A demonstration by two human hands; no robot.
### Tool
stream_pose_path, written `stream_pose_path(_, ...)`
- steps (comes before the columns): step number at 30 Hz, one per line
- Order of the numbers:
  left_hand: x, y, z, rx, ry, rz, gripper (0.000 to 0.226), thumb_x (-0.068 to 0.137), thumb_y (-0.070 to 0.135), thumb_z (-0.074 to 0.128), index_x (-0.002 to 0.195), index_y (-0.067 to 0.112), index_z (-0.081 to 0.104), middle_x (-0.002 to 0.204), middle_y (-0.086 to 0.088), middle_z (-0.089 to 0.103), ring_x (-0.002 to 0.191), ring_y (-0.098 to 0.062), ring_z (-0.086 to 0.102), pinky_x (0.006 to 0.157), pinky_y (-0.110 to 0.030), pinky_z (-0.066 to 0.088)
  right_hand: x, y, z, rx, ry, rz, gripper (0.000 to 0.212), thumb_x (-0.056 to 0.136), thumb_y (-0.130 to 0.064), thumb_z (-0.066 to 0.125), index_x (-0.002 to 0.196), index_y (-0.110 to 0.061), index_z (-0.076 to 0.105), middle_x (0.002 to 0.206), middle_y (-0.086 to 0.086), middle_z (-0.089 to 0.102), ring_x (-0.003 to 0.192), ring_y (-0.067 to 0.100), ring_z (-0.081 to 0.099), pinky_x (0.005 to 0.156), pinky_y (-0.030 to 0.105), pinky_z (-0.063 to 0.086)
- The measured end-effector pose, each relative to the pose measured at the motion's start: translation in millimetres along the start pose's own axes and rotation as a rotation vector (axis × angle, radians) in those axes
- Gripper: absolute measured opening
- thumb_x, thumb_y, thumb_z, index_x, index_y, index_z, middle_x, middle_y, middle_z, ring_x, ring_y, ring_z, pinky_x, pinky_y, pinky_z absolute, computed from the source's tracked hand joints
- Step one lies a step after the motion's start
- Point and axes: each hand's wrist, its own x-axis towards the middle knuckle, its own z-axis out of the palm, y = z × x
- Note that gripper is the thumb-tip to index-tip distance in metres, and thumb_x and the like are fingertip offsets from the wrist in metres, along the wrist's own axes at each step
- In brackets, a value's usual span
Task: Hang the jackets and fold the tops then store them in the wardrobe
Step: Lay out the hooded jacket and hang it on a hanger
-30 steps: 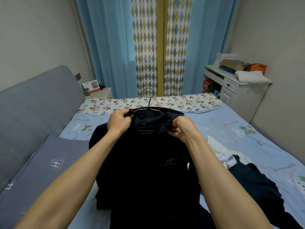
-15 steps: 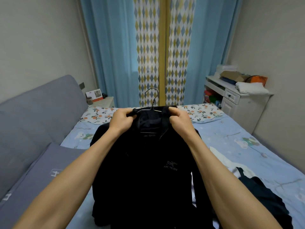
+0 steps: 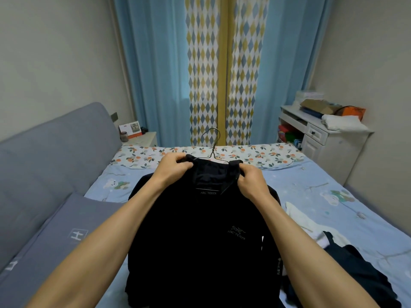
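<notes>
jacket: black Arc'teryx jacket (image 3: 200, 236) held up over the bed (image 3: 311, 185), front facing the camera, chest logo and neck label readable; lower part hangs down toward the sheet.
hanger: wire hanger (image 3: 214, 145) inside the jacket's neck, hook sticking up above the collar, twisted stem visible, right shoulder wire showing just past the collar.
left hand: left hand (image 3: 174, 166) fingers curled, pinching the left side of the collar.
right hand: right hand (image 3: 250, 180) fingers curled tight on the right side of the collar, gripping the fabric (whether it also catches the hanger wire, can't tell).
change vs earlier: a second ago the collar was spread wider and the right hand sat lower and further out; now both hands are closer to the neck and the collar is pulled up round the hanger. Hook stands taller and clearer above the collar. The bed takes up less of the view than before and more curtain shows.
other clothes: white top (image 3: 298, 218) crumpled on the bed right of the jacket; dark garment (image 3: 355, 270) heaped nearer, at lower right, touching the white one.
bed: light blue printed sheet, floral pillow strip (image 3: 255, 155) at the far edge.
surroundings: grey headboard (image 3: 55, 152) left, grey pillow (image 3: 55, 236) beside it, white desk (image 3: 329, 141) right, blue curtains (image 3: 155, 74) behind.
</notes>
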Motion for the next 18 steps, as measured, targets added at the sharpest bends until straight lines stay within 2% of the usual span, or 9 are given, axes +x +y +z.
stream_pose_path(2,-1,7,-3,0.010,0.000,-0.112,0.032,0.082,0.043,0.064,0.063,0.019,0.057,0.064,0.004,0.059,0.065,-0.014,0.055,0.068,-0.030,0.043,-3,-2,6,-0.019,0.001,0.005,0.025,0.094,-0.020,0.053,0.071,-0.028,0.057,0.076,-0.003,0.066,0.076,0.020,0.061,0.062,0.034,0.045)
stream_pose_path(3,0,11,-4,0.071,0.023,-0.164,0.034,0.082,0.046,0.062,0.061,0.021,0.052,0.060,0.005,0.053,0.063,-0.015,0.052,0.065,-0.030,0.039,-3,-4,10,-0.013,0.002,0.008,0.021,0.094,-0.023,0.054,0.074,-0.025,0.061,0.077,-0.003,0.067,0.077,0.020,0.061,0.063,0.034,0.047)
stream_pose_path(6,7,21,-10,0.336,0.093,-0.329,0.031,0.083,0.022,0.057,0.057,0.017,0.042,0.056,0.000,0.044,0.062,-0.022,0.044,0.054,-0.028,0.031,-3,-9,21,-0.012,0.035,0.002,0.013,0.092,-0.023,0.056,0.089,-0.018,0.067,0.087,0.000,0.068,0.083,0.023,0.061,0.073,0.038,0.053)
stream_pose_path(8,14,28,-16,0.331,0.109,-0.403,0.028,0.084,0.015,0.058,0.059,0.013,0.045,0.062,-0.006,0.050,0.060,-0.025,0.049,0.053,-0.026,0.039,-4,-13,25,-0.036,0.047,-0.004,0.012,0.092,-0.021,0.057,0.091,-0.017,0.069,0.089,0.002,0.066,0.084,0.025,0.059,0.074,0.039,0.053)
stream_pose_path(10,18,34,-22,-0.012,0.174,-0.420,0.026,0.088,0.006,0.057,0.064,0.011,0.051,0.066,-0.008,0.053,0.057,-0.023,0.055,0.053,-0.029,0.055,-4,-12,25,-0.041,0.058,0.025,0.013,0.092,-0.017,0.056,0.090,-0.019,0.068,0.086,0.002,0.065,0.082,0.026,0.060,0.072,0.039,0.053)
stream_pose_path(12,14,35,-25,-0.529,0.243,-0.448,0.026,0.092,-0.004,0.049,0.071,0.009,0.053,0.069,-0.008,0.053,0.055,-0.018,0.059,0.048,-0.026,0.055,-5,-8,23,-0.019,0.073,0.059,0.015,0.090,-0.014,0.055,0.090,-0.021,0.068,0.083,0.000,0.067,0.079,0.025,0.061,0.070,0.039,0.054)
stream_pose_path(14,4,29,-24,-0.949,0.242,-0.515,0.023,0.097,-0.002,0.041,0.082,0.009,0.055,0.073,-0.009,0.059,0.062,-0.020,0.062,0.057,-0.035,0.055,-3,-4,19,0.000,0.091,0.057,0.013,0.089,-0.015,0.055,0.086,-0.020,0.066,0.079,0.000,0.069,0.077,0.024,0.062,0.068,0.040,0.054)
stream_pose_path(16,-3,19,-19,-1.079,0.189,-0.581,0.025,0.102,0.008,0.034,0.091,0.012,0.056,0.086,-0.010,0.063,0.076,-0.026,0.060,0.069,-0.040,0.050,-1,-3,17,-0.002,0.096,0.045,0.011,0.088,-0.016,0.055,0.084,-0.015,0.064,0.078,0.002,0.068,0.077,0.025,0.062,0.068,0.041,0.055)
stream_pose_path(18,-9,14,-10,-1.120,0.194,-0.604,0.029,0.104,0.010,0.028,0.094,0.011,0.056,0.093,-0.013,0.062,0.081,-0.029,0.059,0.072,-0.044,0.048,-2,-4,18,-0.009,0.097,0.044,0.010,0.087,-0.015,0.055,0.084,-0.012,0.064,0.078,0.004,0.068,0.075,0.026,0.062,0.069,0.042,0.055)
